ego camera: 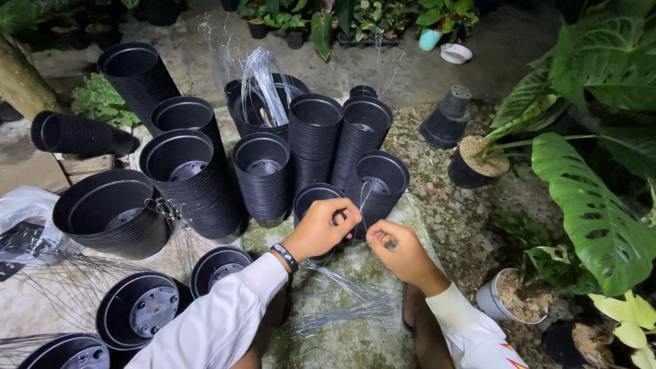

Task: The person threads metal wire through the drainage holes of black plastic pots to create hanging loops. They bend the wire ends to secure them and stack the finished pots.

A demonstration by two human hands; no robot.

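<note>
Pinching thin wire [362,199], both hands [326,227], stacked black pots [263,174] just beyond

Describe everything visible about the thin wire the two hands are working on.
The wire is a thin, pale metallic strand, bent into a narrow loop that rises between the hands. The left hand and right hand each pinch one end at the fingertips. It hangs just in front of a stack of black plastic pots, above a loose bundle of similar wires on the ground.

Head view, steeply downward, seemingly close
</note>
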